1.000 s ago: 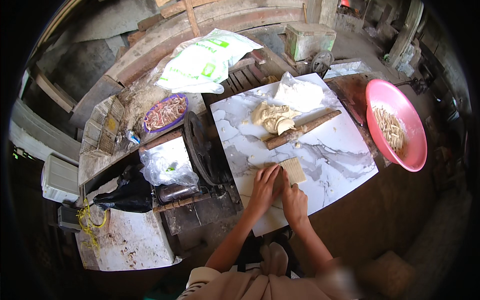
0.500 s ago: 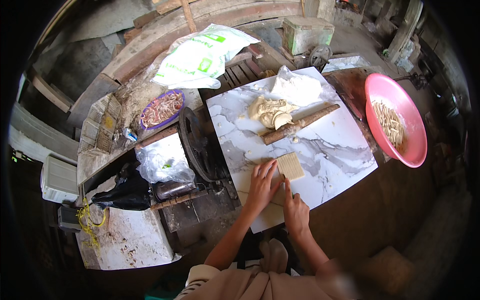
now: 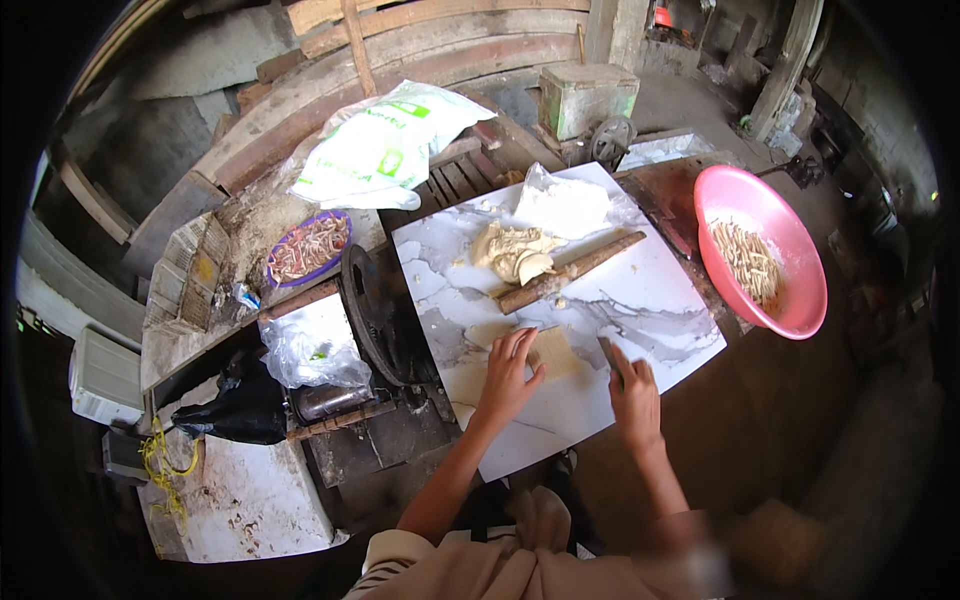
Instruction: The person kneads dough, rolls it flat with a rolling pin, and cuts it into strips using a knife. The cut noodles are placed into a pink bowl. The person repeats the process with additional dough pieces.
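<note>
On a marble-patterned board (image 3: 670, 322), my left hand (image 3: 508, 378) is open, thumb apart from fingers, at the left side of a thin, lined dough square (image 3: 558, 353). Whether its fingertips press on the dough is hard to tell. My right hand (image 3: 635, 402) grips a knife (image 3: 610, 356), held to the right of the square. Farther back on the board lie a wooden rolling stick (image 3: 590, 262), a folded lump of pale dough (image 3: 500, 250) and a clear bag of white powder (image 3: 570, 203).
A pink basin (image 3: 800, 260) of cut dough strips stands right of the board. Leftward are a wheeled machine (image 3: 365, 325), purple-rimmed container (image 3: 305, 250) of reddish strips, wire basket (image 3: 185, 275) and white-green sack (image 3: 370, 160). A wooden box (image 3: 585, 100) sits behind.
My right hand has moved rightward and farther forward with the knife, away from the dough square and my left hand. The view has shifted slightly, moving the board left in the picture.
</note>
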`<state>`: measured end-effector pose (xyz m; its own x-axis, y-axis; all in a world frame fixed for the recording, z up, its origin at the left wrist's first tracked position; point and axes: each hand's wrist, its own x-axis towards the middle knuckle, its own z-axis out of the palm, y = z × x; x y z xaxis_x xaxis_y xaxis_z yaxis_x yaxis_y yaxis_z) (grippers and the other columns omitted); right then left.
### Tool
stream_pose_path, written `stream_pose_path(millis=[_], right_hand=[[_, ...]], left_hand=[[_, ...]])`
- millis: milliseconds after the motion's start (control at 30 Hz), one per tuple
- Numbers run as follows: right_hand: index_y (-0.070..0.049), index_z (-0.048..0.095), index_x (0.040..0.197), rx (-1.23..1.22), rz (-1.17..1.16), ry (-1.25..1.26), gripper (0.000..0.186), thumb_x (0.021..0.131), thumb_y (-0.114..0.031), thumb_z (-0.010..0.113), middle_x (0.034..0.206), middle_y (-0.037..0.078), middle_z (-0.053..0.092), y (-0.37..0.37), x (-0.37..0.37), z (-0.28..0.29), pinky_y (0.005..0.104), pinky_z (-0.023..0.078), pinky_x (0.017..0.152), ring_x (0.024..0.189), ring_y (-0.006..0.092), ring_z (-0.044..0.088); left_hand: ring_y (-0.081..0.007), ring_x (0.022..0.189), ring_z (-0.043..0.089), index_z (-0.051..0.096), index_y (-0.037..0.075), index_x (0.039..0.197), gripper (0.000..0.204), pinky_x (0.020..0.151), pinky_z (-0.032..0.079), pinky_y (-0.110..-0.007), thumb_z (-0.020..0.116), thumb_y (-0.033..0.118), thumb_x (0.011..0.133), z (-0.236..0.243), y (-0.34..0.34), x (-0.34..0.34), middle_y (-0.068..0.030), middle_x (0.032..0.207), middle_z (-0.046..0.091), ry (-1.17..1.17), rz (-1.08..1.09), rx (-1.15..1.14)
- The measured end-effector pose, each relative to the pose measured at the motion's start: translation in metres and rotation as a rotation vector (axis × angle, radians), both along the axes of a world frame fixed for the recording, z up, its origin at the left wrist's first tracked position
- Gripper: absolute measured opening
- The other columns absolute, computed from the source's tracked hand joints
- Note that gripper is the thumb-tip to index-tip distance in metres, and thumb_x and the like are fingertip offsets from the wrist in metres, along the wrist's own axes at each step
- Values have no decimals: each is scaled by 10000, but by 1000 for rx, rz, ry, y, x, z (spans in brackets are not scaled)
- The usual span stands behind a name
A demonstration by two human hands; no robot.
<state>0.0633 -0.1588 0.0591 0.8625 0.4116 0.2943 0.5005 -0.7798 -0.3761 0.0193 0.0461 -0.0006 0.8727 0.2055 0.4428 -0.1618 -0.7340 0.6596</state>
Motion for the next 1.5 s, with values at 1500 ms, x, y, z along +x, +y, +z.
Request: stream_pose_path(millis=[1500], right_hand=[[-110, 619, 815, 277, 625, 132, 136, 713, -84, 704, 913, 38, 564, 18, 106, -13, 423, 368, 834, 952, 288, 460]], left_hand=[[-288, 942, 531, 581, 57, 883, 154, 851, 419, -372, 666, 28, 758, 37, -41, 26, -86, 948, 580, 13, 190, -134]])
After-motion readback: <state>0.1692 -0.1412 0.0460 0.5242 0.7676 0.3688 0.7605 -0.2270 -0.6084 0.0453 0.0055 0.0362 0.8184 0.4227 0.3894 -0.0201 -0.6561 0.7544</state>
